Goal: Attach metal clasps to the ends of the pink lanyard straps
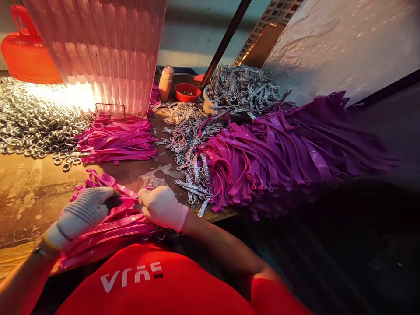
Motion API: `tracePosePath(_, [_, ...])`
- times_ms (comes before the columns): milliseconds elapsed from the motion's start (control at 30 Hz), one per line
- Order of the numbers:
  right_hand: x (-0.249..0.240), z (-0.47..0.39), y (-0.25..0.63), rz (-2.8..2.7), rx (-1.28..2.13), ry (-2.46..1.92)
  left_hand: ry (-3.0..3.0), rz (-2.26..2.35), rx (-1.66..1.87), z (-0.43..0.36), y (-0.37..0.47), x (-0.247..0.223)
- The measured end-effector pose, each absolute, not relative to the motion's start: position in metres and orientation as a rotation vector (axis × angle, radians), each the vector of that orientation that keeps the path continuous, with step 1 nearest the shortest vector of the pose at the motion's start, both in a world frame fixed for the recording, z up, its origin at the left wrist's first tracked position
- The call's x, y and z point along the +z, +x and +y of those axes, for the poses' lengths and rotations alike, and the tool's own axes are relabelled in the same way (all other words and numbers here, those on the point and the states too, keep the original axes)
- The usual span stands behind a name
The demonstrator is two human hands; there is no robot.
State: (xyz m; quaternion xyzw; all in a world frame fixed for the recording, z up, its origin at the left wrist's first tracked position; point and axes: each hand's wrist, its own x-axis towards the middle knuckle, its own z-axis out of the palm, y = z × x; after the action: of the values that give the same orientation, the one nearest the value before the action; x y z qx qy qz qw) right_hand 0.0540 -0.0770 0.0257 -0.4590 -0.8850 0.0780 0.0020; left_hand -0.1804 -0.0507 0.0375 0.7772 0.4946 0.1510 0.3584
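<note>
My left hand [82, 213], in a grey-white knit glove, has its fingers closed round a pink strap [123, 189] above a bundle of similar pink straps [108, 225] at the table's front edge. My right hand [162, 207], in a pale glove, pinches the end of the same strap; its fingertips hide what else may be there. Beyond my hands lies a second pile of pink straps [120, 139]. Metal links with ringed ends [193, 175] are scattered to the right of my right hand.
Metal rings [36, 118] heap at the left, below an orange lamp [31, 57] and a ribbed translucent panel [108, 52]. Many magenta straps [259, 157] pile at the right. Farther back are a bottle [166, 84], a red bowl [187, 92] and a heap of metal links [244, 87].
</note>
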Motion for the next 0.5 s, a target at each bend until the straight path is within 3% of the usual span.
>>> tracePosePath(167, [0.024, -0.047, 0.102, -2.619, 0.285, -1.451, 1.788, 1.500, 0.587, -0.044, -0.193, 0.045])
tracePosePath(300, [-0.004, -0.004, 0.150, -2.513, -0.005, -2.013, 1.030, 1.351, 0.606, -0.051, -0.167, 0.037])
tracePosePath(500, [-0.042, 0.023, 0.179, -2.477, -0.044, -2.051, 0.407, 1.016, 0.559, -0.045, -0.154, 0.016])
